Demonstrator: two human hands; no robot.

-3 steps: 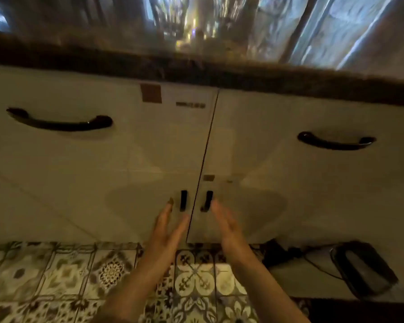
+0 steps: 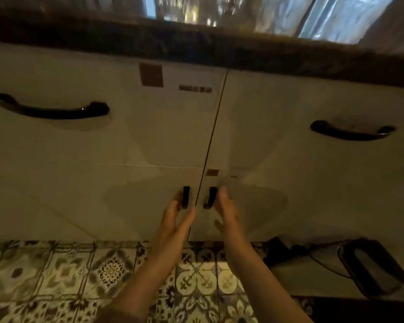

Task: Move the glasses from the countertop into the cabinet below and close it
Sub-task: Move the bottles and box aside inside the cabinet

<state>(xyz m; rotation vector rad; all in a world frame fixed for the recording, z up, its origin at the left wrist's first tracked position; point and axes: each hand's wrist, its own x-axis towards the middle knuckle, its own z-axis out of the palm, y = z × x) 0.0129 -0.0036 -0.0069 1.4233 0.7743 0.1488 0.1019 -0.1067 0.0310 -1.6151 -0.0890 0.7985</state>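
Both hands, the left hand [image 2: 176, 220] and the right hand [image 2: 226, 212], are being held open and empty just beside the closed cabinet's [image 2: 149, 141] two small handles [image 2: 186, 197], below the worktop [image 2: 196, 47], where the glasses [image 2: 203, 12] are being blurred.

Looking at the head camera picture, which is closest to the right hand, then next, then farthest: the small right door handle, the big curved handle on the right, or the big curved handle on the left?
From the right hand:
1. Small right door handle, just beside the fingertips.
2. Big curved handle on the right, up and to the right.
3. Big curved handle on the left, far across on the other side.
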